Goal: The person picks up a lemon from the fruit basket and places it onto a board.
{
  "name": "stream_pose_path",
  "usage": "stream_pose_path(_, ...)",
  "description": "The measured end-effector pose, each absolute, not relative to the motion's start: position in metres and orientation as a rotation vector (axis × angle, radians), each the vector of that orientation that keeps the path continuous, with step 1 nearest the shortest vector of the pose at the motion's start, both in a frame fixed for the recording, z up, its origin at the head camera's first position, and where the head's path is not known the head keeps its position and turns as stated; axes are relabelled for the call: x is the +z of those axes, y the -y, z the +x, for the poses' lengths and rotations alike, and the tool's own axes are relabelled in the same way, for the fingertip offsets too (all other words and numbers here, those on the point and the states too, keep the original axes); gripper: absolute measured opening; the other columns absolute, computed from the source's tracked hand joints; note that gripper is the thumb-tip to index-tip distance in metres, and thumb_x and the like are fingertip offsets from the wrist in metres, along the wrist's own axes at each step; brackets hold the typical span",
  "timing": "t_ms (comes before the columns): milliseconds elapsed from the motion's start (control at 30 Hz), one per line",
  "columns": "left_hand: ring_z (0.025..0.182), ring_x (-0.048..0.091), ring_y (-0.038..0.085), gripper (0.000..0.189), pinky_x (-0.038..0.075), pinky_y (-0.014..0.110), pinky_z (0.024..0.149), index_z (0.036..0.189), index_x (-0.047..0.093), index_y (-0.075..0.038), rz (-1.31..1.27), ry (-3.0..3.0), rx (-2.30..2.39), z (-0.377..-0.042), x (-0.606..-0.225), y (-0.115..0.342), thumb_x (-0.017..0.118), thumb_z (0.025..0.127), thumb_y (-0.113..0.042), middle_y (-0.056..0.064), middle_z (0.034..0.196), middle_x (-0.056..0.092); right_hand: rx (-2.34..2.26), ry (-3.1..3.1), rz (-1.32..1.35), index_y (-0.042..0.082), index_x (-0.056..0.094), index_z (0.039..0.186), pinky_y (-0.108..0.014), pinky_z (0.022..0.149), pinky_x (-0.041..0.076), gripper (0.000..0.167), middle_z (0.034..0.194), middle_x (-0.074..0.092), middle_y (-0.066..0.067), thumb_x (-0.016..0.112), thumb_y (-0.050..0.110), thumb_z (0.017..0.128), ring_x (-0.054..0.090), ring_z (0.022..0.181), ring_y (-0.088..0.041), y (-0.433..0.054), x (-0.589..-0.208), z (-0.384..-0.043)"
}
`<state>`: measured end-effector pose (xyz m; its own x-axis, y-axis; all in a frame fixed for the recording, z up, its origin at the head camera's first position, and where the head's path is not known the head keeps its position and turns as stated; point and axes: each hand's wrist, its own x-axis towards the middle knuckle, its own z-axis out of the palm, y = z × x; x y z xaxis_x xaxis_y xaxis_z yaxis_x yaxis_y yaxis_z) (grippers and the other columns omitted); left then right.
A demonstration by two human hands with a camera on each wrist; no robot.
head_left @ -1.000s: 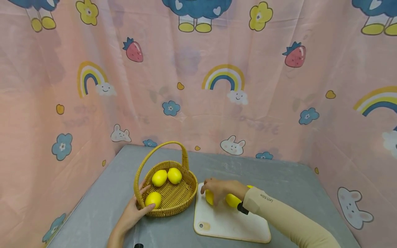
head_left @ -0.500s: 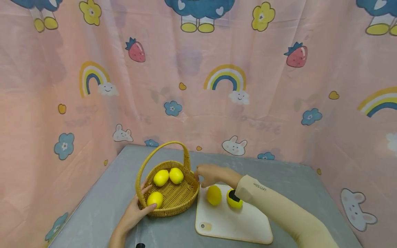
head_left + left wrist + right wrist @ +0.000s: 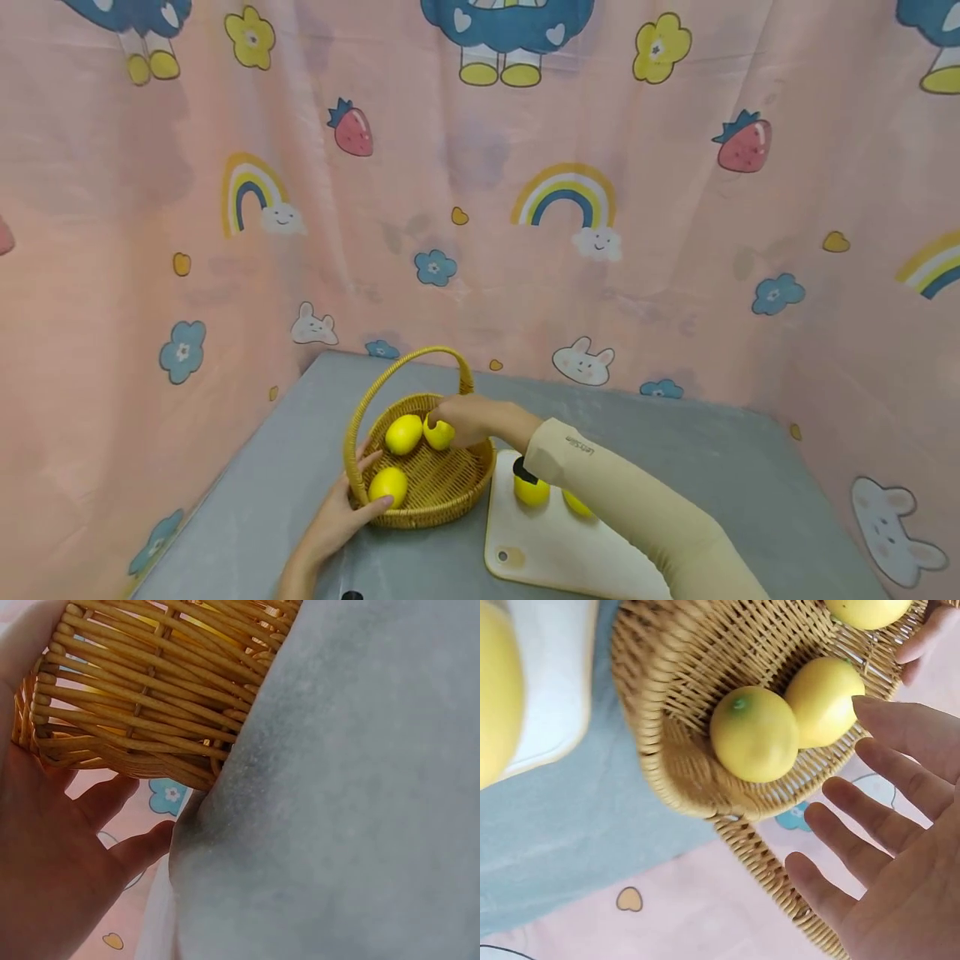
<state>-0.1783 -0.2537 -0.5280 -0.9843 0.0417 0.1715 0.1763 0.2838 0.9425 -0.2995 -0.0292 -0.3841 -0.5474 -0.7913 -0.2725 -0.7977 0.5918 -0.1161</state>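
Note:
A wicker basket (image 3: 435,515) with a tall handle holds three lemons: a left one (image 3: 403,436), a right one (image 3: 437,435) and a front one (image 3: 388,487). My left hand (image 3: 336,518) grips the basket's left rim by the handle's foot, thumb over the edge near the front lemon. Over the back of the basket reaches my right hand (image 3: 472,419), just beside the right lemon. The right wrist view shows the fingers (image 3: 855,832) spread and relaxed, holding nothing, near two lemons (image 3: 754,735). Whether a fingertip touches a lemon, I cannot tell.
A white cutting board (image 3: 551,550) lies right of the basket, bearing two lemons (image 3: 532,492), partly hidden by the right forearm. A black-tipped object (image 3: 352,596) shows at the front edge. Behind the grey table (image 3: 675,442) hangs a pink printed curtain (image 3: 480,317).
My right hand has moved left from a lemon on the cutting board to above the basket. The left hand keeps its grip. The head view has shifted slightly.

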Motion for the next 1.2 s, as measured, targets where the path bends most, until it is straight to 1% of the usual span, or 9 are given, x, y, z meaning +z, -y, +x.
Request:
stream_pose_path(267,0.149,0.009,0.041,0.07,0.014,0.072,0.11,0.151,0.044,-0.013,-0.209,2.429,-1.804,-0.18,-0.53,0.252,0.076,0.09,-0.021,0.006,0.166,0.014,0.081,-2.552,-1.194,0.015,0.062,0.137,-0.031,0.097,0.049,0.048,0.137,0.059,0.0,0.071,0.003,0.091,0.054,0.126,-0.019,0.045,-0.397,-0.306)
stream_pose_path(367,0.149,0.011,0.042,0.07,0.016,0.072,0.11,0.151,0.044,-0.012,-0.214,2.427,-1.801,-0.18,-0.531,0.251,0.077,0.089,-0.02,0.007,0.166,0.015,0.115,-2.562,-1.177,0.016,0.062,0.136,-0.028,0.094,0.049,0.048,0.137,0.057,0.0,0.069,0.0,0.092,0.052,0.127,-0.018,0.046,-0.406,-0.307)
stream_pose_path(500,0.149,0.011,0.041,0.071,0.018,0.072,0.11,0.151,0.044,-0.012,-0.204,2.425,-1.801,-0.179,-0.531,0.251,0.077,0.089,-0.021,0.007,0.166,0.016,0.135,-2.569,-1.153,0.017,0.062,0.136,-0.024,0.083,0.049,0.051,0.139,0.055,-0.001,0.066,-0.007,0.091,0.053,0.127,-0.018,0.048,-0.413,-0.307)
stream_pose_path(600,0.149,0.011,0.041,0.07,0.019,0.071,0.109,0.15,0.045,-0.012,-0.199,2.418,-1.801,-0.18,-0.531,0.253,0.077,0.089,-0.021,0.006,0.166,0.016,0.138,-2.566,-1.139,0.018,0.061,0.137,-0.025,0.083,0.05,0.053,0.144,0.052,-0.002,0.063,-0.009,0.092,0.05,0.131,-0.02,0.049,-0.413,-0.307)
stream_pose_path(733,0.149,0.011,0.041,0.07,0.019,0.071,0.109,0.151,0.044,-0.012,-0.191,2.414,-1.804,-0.181,-0.53,0.253,0.077,0.089,-0.021,0.006,0.166,0.016,0.139,-2.558,-1.145,0.017,0.06,0.139,-0.027,0.09,0.05,0.055,0.148,0.049,-0.003,0.063,-0.009,0.092,0.047,0.135,-0.022,0.049,-0.412,-0.307)
stream_pose_path(867,0.149,0.01,0.041,0.07,0.018,0.071,0.109,0.151,0.044,-0.014,-0.189,2.413,-1.821,-0.18,-0.531,0.252,0.077,0.089,-0.021,0.005,0.166,0.015,0.171,-2.539,-1.113,0.017,0.06,0.138,-0.028,0.089,0.05,0.051,0.141,0.056,-0.001,0.066,-0.003,0.092,0.054,0.126,-0.017,0.045,-0.411,-0.304)
stream_pose_path(1033,0.15,0.01,0.038,0.07,0.016,0.071,0.111,0.15,0.045,-0.014,-0.192,2.39,-1.822,-0.18,-0.531,0.253,0.077,0.089,-0.021,0.004,0.166,0.016,0.215,-2.515,-1.081,0.018,0.064,0.132,-0.031,0.089,0.051,0.044,0.129,0.062,0.002,0.076,0.019,0.09,0.059,0.115,-0.015,0.042,-0.411,-0.301)
stream_pose_path(1100,0.149,0.01,0.038,0.07,0.015,0.07,0.111,0.15,0.045,-0.013,-0.203,2.385,-1.813,-0.18,-0.531,0.253,0.077,0.089,-0.02,0.004,0.166,0.017,0.228,-2.521,-1.105,0.017,0.065,0.131,-0.031,0.092,0.05,0.044,0.126,0.064,0.002,0.076,0.027,0.09,0.06,0.114,-0.015,0.041,-0.412,-0.3)
stream_pose_path(1200,0.149,0.011,0.038,0.07,0.016,0.07,0.11,0.15,0.045,-0.013,-0.209,2.391,-1.801,-0.18,-0.532,0.254,0.077,0.089,-0.02,0.004,0.166,0.017,0.225,-2.533,-1.147,0.016,0.061,0.136,-0.031,0.095,0.049,0.049,0.129,0.064,0.002,0.074,0.029,0.091,0.059,0.117,-0.016,0.041,-0.416,-0.301)
